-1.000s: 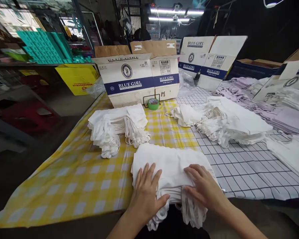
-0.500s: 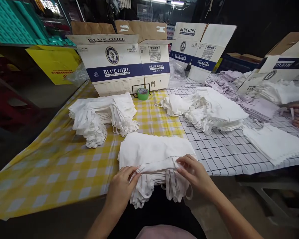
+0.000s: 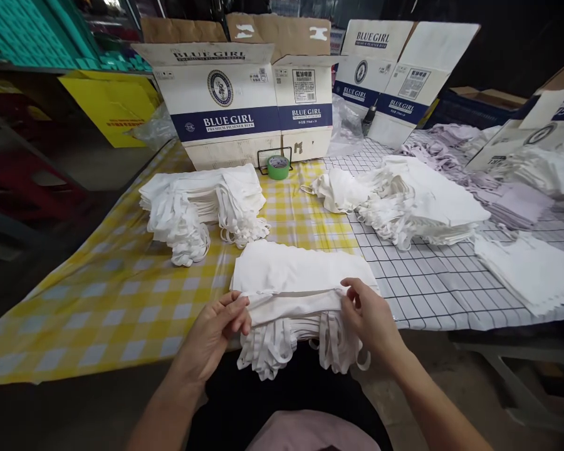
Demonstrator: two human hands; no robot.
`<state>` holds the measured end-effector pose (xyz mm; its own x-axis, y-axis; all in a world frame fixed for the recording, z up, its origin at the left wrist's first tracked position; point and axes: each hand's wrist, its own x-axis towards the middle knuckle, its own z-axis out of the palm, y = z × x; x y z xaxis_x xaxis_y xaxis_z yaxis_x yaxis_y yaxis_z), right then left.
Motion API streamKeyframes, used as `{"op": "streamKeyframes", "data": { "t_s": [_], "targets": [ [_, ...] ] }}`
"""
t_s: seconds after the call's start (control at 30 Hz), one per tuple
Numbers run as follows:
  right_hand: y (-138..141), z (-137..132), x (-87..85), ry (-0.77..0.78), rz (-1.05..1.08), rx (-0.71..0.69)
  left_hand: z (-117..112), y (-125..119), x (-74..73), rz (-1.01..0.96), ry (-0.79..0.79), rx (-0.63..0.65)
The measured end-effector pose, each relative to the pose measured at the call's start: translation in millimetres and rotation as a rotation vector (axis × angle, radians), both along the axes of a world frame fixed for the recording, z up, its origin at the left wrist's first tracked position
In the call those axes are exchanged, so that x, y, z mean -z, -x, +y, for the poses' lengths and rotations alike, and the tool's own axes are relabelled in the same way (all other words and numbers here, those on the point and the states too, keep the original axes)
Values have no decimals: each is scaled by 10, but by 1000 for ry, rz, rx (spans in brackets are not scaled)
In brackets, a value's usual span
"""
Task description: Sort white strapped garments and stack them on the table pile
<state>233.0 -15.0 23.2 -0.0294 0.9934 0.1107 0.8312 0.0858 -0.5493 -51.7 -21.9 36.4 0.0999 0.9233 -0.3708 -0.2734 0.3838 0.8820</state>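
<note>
Head view of a stack of white strapped garments [image 3: 305, 329] at the near edge of the cloth-covered tabletop [image 3: 136, 300], its straps [image 3: 267, 346] hanging over that edge. The grip of the left hand [image 3: 216, 329] is pinched on the left end of the top garment [image 3: 294, 305]; that of the right hand [image 3: 369, 316], on its right end. Beyond: a second white stack [image 3: 202, 191], left; a roll of green tape [image 3: 278, 171]; a BLUE GIRL beer carton [image 3: 230, 103].
</note>
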Motion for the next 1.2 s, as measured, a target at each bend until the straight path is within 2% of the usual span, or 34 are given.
{"op": "streamKeyframes", "data": {
  "t_s": [0.1,0.2,0.33,0.43,0.6,0.73,0.83,0.93,1.03,1.2],
  "targets": [
    [-100,23,-38,65,52,3,1,40,-51,-152,-10,-48],
    [-120,44,-46,98,8,-37,-2,27,-117,-196,-27,-48],
    [-61,64,-68,75,-71,-73,27,-15,-191,-96,-39,-62],
    [-50,86,-122,75,-6,-35,116,-11,-190,6,-86,-118],
    [-115,181,-192,83,238,56,367,24,-105,-18,-91,-139],
    [-177,278,-223,121,650,63,527,42,-49,-80,-59,-117],
    [-223,325,-246,159,908,91,581,91,-57,-168,29,-71],
    [-272,353,-268,212,1018,111,592,170,-95,-229,69,-45],
    [-324,380,-287,268,952,116,595,233,-120,-230,57,-46],
    [-404,490,-260,265,650,118,649,252,-72,-172,52,-61]
  ]
}}
